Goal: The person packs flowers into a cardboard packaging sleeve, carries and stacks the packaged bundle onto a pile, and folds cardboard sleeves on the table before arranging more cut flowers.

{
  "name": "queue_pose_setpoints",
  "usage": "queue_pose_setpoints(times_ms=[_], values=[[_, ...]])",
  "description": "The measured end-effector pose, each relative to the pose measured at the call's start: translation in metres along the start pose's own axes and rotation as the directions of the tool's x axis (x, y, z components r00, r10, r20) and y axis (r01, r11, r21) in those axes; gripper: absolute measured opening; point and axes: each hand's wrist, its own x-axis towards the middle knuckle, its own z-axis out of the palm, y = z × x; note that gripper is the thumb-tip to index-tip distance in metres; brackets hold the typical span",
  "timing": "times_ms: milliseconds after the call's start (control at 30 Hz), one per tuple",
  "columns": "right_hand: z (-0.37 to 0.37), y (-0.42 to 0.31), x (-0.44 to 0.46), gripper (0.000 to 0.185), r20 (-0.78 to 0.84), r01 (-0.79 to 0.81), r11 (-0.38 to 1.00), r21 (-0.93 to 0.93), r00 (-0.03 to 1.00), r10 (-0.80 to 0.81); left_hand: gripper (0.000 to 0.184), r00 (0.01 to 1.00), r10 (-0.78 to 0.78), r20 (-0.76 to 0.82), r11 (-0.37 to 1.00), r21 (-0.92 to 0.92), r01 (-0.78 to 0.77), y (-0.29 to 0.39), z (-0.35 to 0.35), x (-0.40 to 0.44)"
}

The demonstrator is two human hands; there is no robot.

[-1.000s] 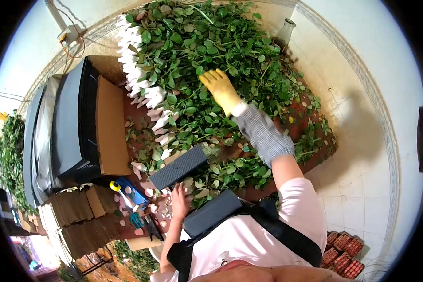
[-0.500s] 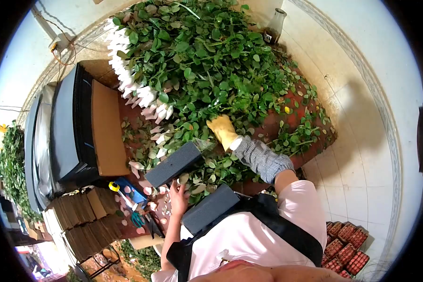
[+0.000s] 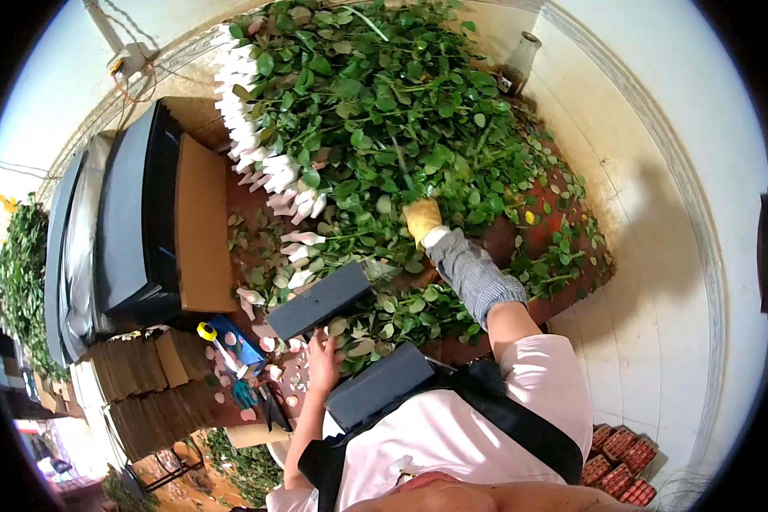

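Note:
My right hand, in a yellow glove with a grey checked sleeve, reaches into a large heap of leafy rose stems. Its fingers are closed among the leaves, and a blurred rose stem rises from them. White-sleeved rose heads line the heap's left side. My left hand is bare, its fingers loosely apart, just below a dark ribbed block and beside a pale leaf or petal. A second dark block lies against my front.
Dark sheets and brown cardboard stand at left, above stacked cardboard pieces. Teal-handled scissors, a blue box and a yellow-capped tube lie near my left hand. A glass bottle stands by the wall.
My gloved right hand has shifted slightly right and up in the picture, and a stem now shows above it. My left hand stays by the ribbed block. The whole view has tilted a little.

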Motion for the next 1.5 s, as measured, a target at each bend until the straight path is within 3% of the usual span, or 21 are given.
queue_pose_setpoints(times_ms=[67,133,200,333,400,433,467,733,800,867,933,1000,1067,1200,1300,1333,1367,1400,1433,1467,1500], values=[[0.014,-0.012,-0.002,0.015,-0.042,0.004,0.991,-0.131,0.999,-0.009,0.047,0.999,0.003,0.035,0.999,0.044,-0.005,0.001,-0.002,0.0],[-0.037,-0.006,-0.004,0.016,0.198,0.059,0.998,0.014,0.978,-0.061,0.046,1.0,-0.003,0.015,0.999,0.047,0.002,0.004,-0.001,-0.005],[-0.082,-0.001,0.013,0.034,0.057,0.105,0.994,0.032,0.993,-0.107,0.046,1.0,-0.007,0.014,0.999,0.037,0.006,0.003,0.001,-0.002],[-0.203,-0.018,0.039,0.033,-0.64,0.402,0.864,0.304,0.757,-0.127,0.047,1.0,-0.002,0.009,1.0,0.025,0.002,0.004,-0.001,-0.002],[-0.21,-0.01,0.079,0.031,-0.877,0.352,0.935,0.044,0.462,-0.133,0.049,1.0,0.003,0.019,0.999,0.038,-0.004,0.001,0.0,-0.002],[-0.2,-0.004,0.096,0.033,-0.82,0.207,0.978,-0.034,0.554,-0.145,0.049,1.0,0.019,0.006,0.999,0.045,-0.02,-0.001,0.002,-0.002],[-0.195,-0.008,0.103,0.029,-0.401,0.002,0.991,0.131,0.915,0.051,0.05,0.999,0.034,-0.007,0.998,0.051,-0.034,-0.003,0.004,-0.003],[-0.168,-0.036,0.069,0.014,-0.508,0.122,0.992,-0.01,0.855,-0.11,0.051,1.0,0.007,-0.012,1.0,0.028,-0.007,-0.001,0.005,-0.003],[-0.182,-0.022,0.053,0.014,-0.839,0.203,0.973,-0.112,0.505,-0.202,0.05,1.0,-0.005,-0.004,0.999,0.034,0.005,-0.002,0.007,-0.004],[-0.213,0.003,0.036,0.017,-0.865,0.226,0.969,-0.094,0.464,-0.192,0.048,1.0,0.014,-0.027,0.999,0.036,-0.013,-0.002,0.006,-0.004],[-0.228,0.034,0.01,0.019,-0.759,0.247,0.954,-0.169,0.585,-0.286,0.048,0.998,0.001,-0.056,1.0,0.003,-0.001,0.002,0.003,-0.004],[-0.251,0.05,-0.03,0.018,-0.735,0.257,0.931,-0.258,0.574,-0.362,0.05,0.997,-0.014,-0.075,1.0,-0.027,0.012,-0.002,0.009,-0.007],[-0.267,0.056,-0.074,0.025,-0.667,0.13,0.958,-0.254,0.694,-0.271,0.052,0.997,-0.047,-0.069,0.998,-0.035,0.045,-0.001,0.009,-0.008],[-0.267,0.061,-0.148,0.028,-0.656,0.383,0.903,0.196,0.736,-0.17,0.058,0.993,0.006,-0.12,1.0,0.003,-0.005,-0.01,0.018,-0.007],[-0.248,0.033,-0.193,0.035,-0.295,0.325,0.791,0.518,0.936,-0.192,0.06,0.993,-0.005,-0.115,1.0,-0.031,0.001,-0.007,0.012,-0.007],[-0.229,0.027,-0.196,0.037,-0.285,0.454,0.757,0.47,0.89,-0.356,0.061,0.995,-0.006,-0.104,0.999,-0.044,0.001,-0.008,0.012,-0.007],[-0.216,0.005,-0.202,0.036,-0.163,0.431,0.751,0.499,0.899,-0.407,0.061,0.977,-0.097,-0.19,0.953,-0.3,0.037,-0.01,0.017,-0.004],[-0.204,-0.016,-0.204,0.035,-0.142,0.505,0.731,0.458,0.854,-0.501,0.056,0.976,0.019,-0.215,0.999,-0.027,-0.025,-0.009,0.015,-0.003],[-0.165,-0.024,-0.203,0.036,-0.294,0.624,0.693,0.362,0.782,-0.55,0.053,0.977,-0.114,-0.181,0.986,-0.143,0.089,-0.007,0.017,-0.007],[-0.131,-0.031,-0.199,0.035,-0.192,0.525,0.759,0.385,0.85,-0.49,0.05,0.962,-0.237,-0.138,0.948,-0.249,0.198,-0.006,0.017,-0.009],[-0.092,-0.031,-0.198,0.035,-0.261,0.506,0.801,0.32,0.86,-0.439,0.051,0.998,-0.067,-0.021,0.997,-0.039,0.066,-0.007,0.007,-0.006]])
